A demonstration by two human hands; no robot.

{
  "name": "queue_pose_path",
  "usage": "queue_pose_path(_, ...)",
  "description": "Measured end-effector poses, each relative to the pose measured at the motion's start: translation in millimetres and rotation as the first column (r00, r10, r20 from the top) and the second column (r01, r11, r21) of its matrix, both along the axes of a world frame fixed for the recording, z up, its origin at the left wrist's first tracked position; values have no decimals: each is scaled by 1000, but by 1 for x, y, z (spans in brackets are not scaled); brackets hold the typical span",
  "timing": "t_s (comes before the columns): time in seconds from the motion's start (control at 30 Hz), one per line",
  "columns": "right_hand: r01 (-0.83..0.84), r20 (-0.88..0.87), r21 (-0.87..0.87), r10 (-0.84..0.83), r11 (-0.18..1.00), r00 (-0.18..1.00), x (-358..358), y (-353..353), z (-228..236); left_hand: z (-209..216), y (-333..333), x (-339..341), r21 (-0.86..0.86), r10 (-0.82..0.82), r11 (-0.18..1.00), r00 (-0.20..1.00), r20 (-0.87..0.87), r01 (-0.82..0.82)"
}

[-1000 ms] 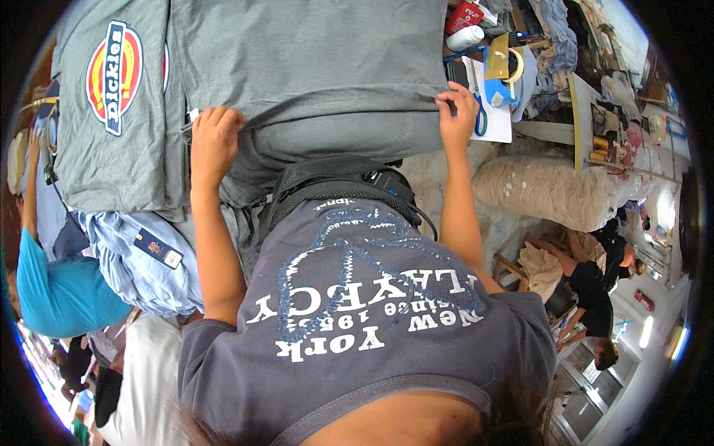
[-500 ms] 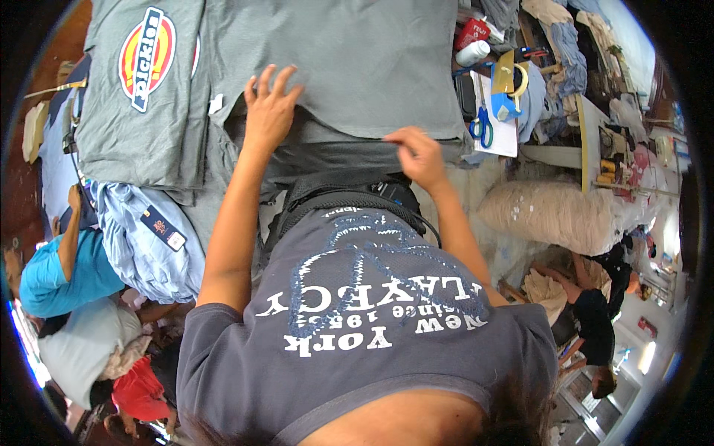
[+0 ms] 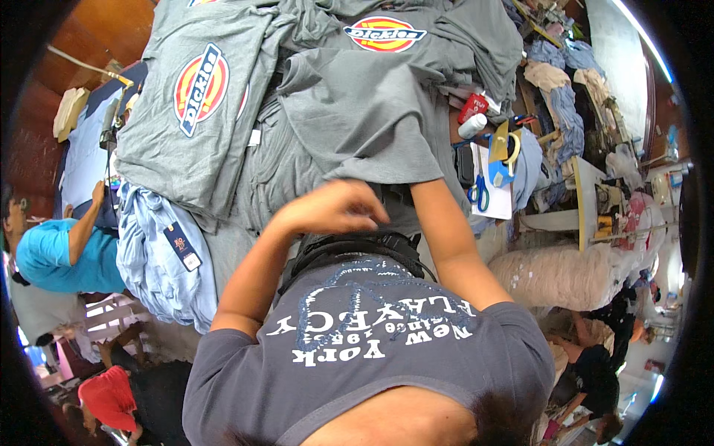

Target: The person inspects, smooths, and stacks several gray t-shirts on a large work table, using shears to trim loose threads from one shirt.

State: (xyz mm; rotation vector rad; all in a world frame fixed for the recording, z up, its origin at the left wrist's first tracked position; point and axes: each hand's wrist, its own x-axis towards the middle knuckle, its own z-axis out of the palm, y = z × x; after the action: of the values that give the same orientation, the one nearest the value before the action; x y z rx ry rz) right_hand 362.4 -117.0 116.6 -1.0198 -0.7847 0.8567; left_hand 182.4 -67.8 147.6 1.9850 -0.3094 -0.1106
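A grey T-shirt (image 3: 364,111) lies loosely bunched in front of me, its lower edge toward my body. My right forearm (image 3: 446,215) reaches in under that edge, and the cloth hides the whole right hand. Just below the edge, near my waist, hovers my left hand (image 3: 338,208), slightly blurred. Its fingers curve loosely to the right with a gap to the thumb, and nothing shows in them. At the far side, another part of the grey cloth bears a red, yellow and blue oval print (image 3: 384,34). Folded grey shirts (image 3: 160,141) with the same print lie at left.
At right are blue-handled scissors (image 3: 480,193), a white pad (image 3: 500,201), a tape dispenser (image 3: 506,152) and a white bottle (image 3: 473,125). A light-blue garment (image 3: 160,260) with a dark tag hangs at left. Co-workers, one in a turquoise shirt (image 3: 67,256), are on both sides.
The flat grey T-shirt has been lifted and bunched, uncovering printed cloth at the far side. My right hand has gone under it; my left hand has drawn back toward my waist.
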Motion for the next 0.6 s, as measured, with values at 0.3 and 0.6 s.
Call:
queue_pose_path(0.3, 41, 83, 17, -42, 999, 996, -8, -18, 3, -93, 10, 68, -94, 881, 360, 305, 361, -928)
queue_pose_path(0.6, 12, 202, -82, 4, 997, 979, -27, -48, -12, -71, 34, 45, -711, 725, 314, 642, -249, -630)
